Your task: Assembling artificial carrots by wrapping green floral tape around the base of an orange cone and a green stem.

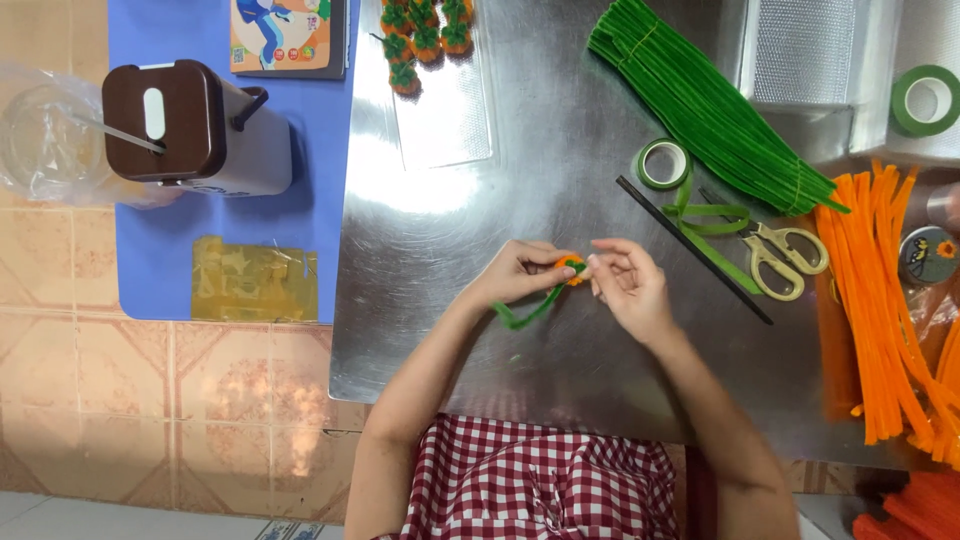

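Observation:
My left hand (pixel 520 270) pinches a small orange pipe-cleaner piece (pixel 571 266) with a green pipe cleaner (pixel 530 312) trailing down and left from it. My right hand (pixel 628 285) meets it from the right, fingertips touching the same orange piece. Both hands hover over the middle of a shiny metal tabletop (pixel 450 300).
A bundle of green pipe cleaners (pixel 700 100) lies at the back right, orange pipe cleaners (pixel 880 310) at the right edge. Scissors (pixel 780 255), a green tape roll (pixel 663 163) and a thin black rod (pixel 690 248) lie between. Finished orange-green pieces (pixel 425 35) sit at the back. A brown-lidded container (pixel 195 125) stands left.

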